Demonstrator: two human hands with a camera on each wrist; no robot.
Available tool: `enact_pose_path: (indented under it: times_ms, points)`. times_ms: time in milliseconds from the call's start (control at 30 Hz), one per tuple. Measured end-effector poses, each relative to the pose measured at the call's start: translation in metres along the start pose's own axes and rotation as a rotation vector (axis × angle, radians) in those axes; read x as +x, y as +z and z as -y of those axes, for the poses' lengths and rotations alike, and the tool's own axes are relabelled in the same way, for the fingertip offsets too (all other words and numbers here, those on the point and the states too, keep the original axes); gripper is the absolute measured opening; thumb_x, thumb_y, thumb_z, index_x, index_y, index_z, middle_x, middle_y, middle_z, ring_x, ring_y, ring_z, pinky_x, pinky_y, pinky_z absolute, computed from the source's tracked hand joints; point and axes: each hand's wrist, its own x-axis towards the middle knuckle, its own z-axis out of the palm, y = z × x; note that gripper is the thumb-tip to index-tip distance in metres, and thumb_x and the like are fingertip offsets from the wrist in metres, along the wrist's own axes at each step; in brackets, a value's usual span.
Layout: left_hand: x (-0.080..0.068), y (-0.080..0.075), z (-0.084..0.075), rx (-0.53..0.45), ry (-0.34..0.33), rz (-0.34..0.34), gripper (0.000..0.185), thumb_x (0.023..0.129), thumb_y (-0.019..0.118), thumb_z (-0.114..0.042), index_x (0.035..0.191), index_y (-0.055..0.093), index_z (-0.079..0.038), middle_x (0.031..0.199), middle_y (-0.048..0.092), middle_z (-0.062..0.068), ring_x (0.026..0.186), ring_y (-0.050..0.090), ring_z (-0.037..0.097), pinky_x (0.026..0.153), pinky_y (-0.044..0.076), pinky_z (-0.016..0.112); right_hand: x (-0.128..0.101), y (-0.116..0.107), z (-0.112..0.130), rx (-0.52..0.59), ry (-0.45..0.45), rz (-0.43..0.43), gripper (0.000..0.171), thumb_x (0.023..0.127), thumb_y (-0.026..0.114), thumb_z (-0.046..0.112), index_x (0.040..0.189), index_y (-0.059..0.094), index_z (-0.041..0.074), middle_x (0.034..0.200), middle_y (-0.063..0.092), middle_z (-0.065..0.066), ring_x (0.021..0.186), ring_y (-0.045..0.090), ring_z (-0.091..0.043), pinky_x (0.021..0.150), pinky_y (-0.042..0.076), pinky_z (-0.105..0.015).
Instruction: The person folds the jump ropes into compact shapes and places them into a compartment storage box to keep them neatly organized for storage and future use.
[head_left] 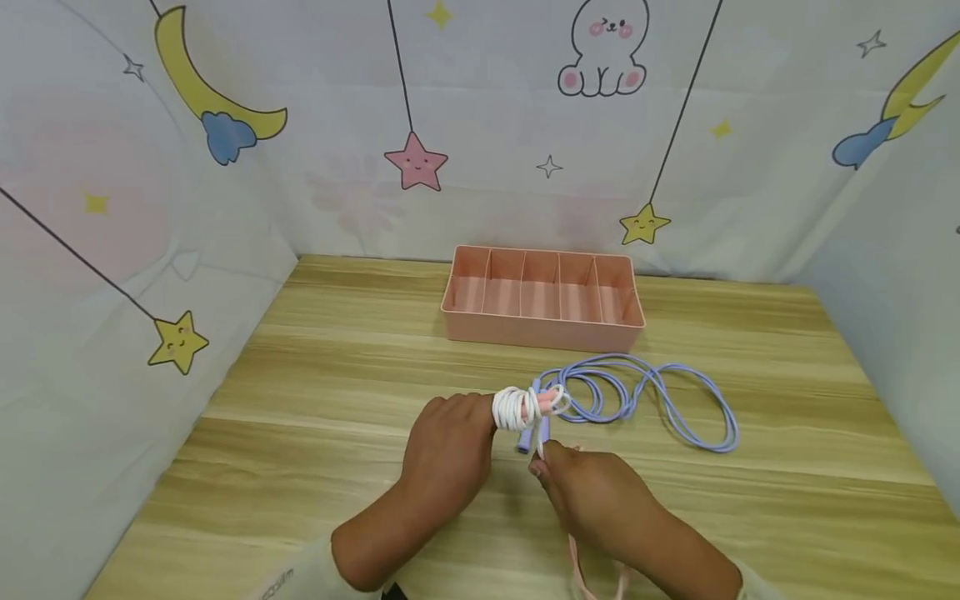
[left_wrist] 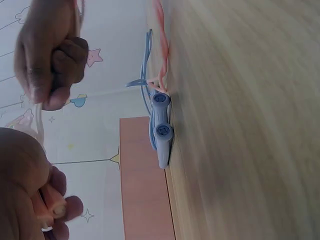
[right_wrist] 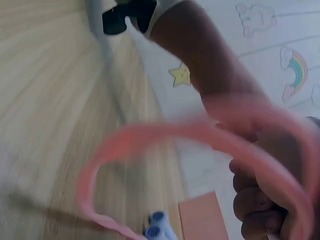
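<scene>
My left hand (head_left: 450, 442) grips the pink handles (head_left: 551, 402) of a skipping rope, their ends showing below that hand in the left wrist view. White cord (head_left: 512, 409) is wound in several turns round the handles. With thumb and fingers my right hand (head_left: 600, 496) pinches the cord, which runs taut between the hands. A pink length of the rope (head_left: 576, 567) hangs below the right hand; it loops, blurred, across the right wrist view. Just beyond the hands lies a purple skipping rope (head_left: 622, 412), its purple handles (left_wrist: 161, 120) side by side on the table.
A pink box (head_left: 543, 330) with several compartments stands at the back of the wood-grain table (head_left: 330, 350). White cloth (head_left: 495, 108) printed with stars, moons and animals hangs behind and at both sides. A black device (right_wrist: 130, 15) sits on the left wrist.
</scene>
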Motion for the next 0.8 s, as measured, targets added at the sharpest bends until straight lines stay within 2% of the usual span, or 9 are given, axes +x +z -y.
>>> enact_pose_path:
  times_ms: [67, 200, 300, 367, 467, 600, 700, 800]
  points:
    - [0.001, 0.0, 0.0, 0.047, -0.027, -0.015, 0.02, 0.088, 0.079, -0.012, 0.087, 0.059, -0.012, 0.07, 0.06, 0.0, 0.063, 0.06, 0.019, 0.056, 0.038, 0.033, -0.001, -0.001, 0.008, -0.001, -0.014, 0.002, 0.022, 0.103, 0.062, 0.023, 0.085, 0.051, 0.017, 0.061, 0.034, 0.018, 0.048, 0.032, -0.002, 0.043, 0.034, -0.026]
    - [-0.001, 0.001, 0.002, 0.134, -0.071, 0.003, 0.02, 0.087, 0.077, -0.012, 0.084, 0.057, -0.011, 0.069, 0.059, 0.001, 0.063, 0.061, 0.02, 0.058, 0.039, 0.034, -0.004, -0.001, 0.022, -0.039, -0.085, 0.001, 0.02, 0.101, 0.065, 0.023, 0.087, 0.052, 0.017, 0.061, 0.037, 0.018, 0.047, 0.037, -0.003, 0.043, 0.035, -0.027]
    - [-0.003, 0.002, 0.003, 0.204, -0.088, 0.068, 0.022, 0.085, 0.077, -0.011, 0.082, 0.055, -0.011, 0.069, 0.059, 0.002, 0.064, 0.06, 0.02, 0.059, 0.04, 0.034, -0.005, -0.003, 0.028, -0.054, -0.121, 0.028, 0.023, 0.101, 0.065, 0.025, 0.085, 0.051, 0.018, 0.059, 0.039, 0.017, 0.046, 0.041, -0.004, 0.043, 0.034, -0.028]
    - [-0.006, 0.004, 0.003, 0.243, -0.075, 0.122, 0.023, 0.084, 0.078, -0.01, 0.082, 0.056, -0.012, 0.07, 0.059, 0.002, 0.065, 0.061, 0.02, 0.061, 0.041, 0.034, -0.005, -0.005, 0.03, -0.052, -0.148, 0.046, 0.025, 0.101, 0.065, 0.026, 0.083, 0.05, 0.018, 0.059, 0.037, 0.016, 0.046, 0.041, -0.004, 0.043, 0.033, -0.028]
    - [-0.01, 0.006, 0.001, 0.259, -0.029, 0.193, 0.024, 0.082, 0.08, -0.011, 0.083, 0.056, -0.012, 0.071, 0.058, 0.001, 0.065, 0.06, 0.019, 0.061, 0.042, 0.034, -0.002, -0.011, 0.027, -0.046, -0.195, 0.026, 0.025, 0.099, 0.066, 0.023, 0.081, 0.049, 0.018, 0.06, 0.036, 0.017, 0.048, 0.038, -0.002, 0.043, 0.033, -0.026]
    - [-0.015, 0.008, -0.001, 0.237, 0.069, 0.254, 0.024, 0.082, 0.08, -0.013, 0.084, 0.056, -0.014, 0.072, 0.057, -0.001, 0.065, 0.057, 0.017, 0.061, 0.04, 0.031, 0.004, -0.024, 0.015, -0.035, -0.238, -0.067, 0.023, 0.102, 0.06, 0.023, 0.082, 0.05, 0.018, 0.062, 0.036, 0.018, 0.051, 0.034, 0.002, 0.045, 0.036, -0.024]
    - [-0.017, 0.008, -0.002, 0.211, 0.15, 0.274, 0.024, 0.082, 0.081, -0.015, 0.085, 0.057, -0.016, 0.073, 0.058, -0.003, 0.065, 0.056, 0.015, 0.062, 0.038, 0.03, 0.008, -0.034, 0.006, -0.031, -0.239, -0.13, 0.03, 0.109, 0.047, 0.03, 0.083, 0.051, 0.018, 0.063, 0.036, 0.019, 0.053, 0.033, 0.002, 0.047, 0.035, -0.023]
    - [-0.016, 0.006, -0.003, 0.188, 0.239, 0.258, 0.021, 0.085, 0.079, -0.015, 0.086, 0.058, -0.017, 0.074, 0.058, -0.005, 0.065, 0.054, 0.014, 0.065, 0.037, 0.029, 0.014, -0.04, -0.002, -0.039, -0.229, -0.156, 0.04, 0.112, 0.035, 0.038, 0.08, 0.049, 0.018, 0.063, 0.034, 0.018, 0.053, 0.033, 0.0, 0.047, 0.033, -0.022]
